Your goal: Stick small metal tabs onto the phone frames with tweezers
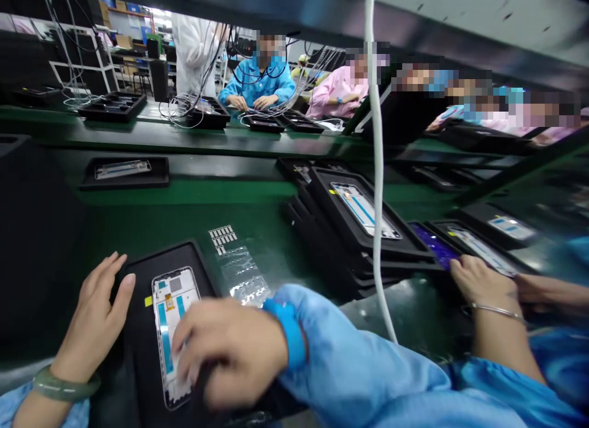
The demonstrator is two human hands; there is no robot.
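Right hand (227,348) bent over a phone frame (171,308), curled fingers (191,333) on it, cannot tell if they grip, left hand (94,317) open, just beside it, at the edge of a black tray (159,259)

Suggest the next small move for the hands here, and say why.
Probably lift the right hand slightly off the white-backed phone panel: it covers the panel's lower half, hiding that part from view. The left hand already rests at the edge of the black plastic tray.
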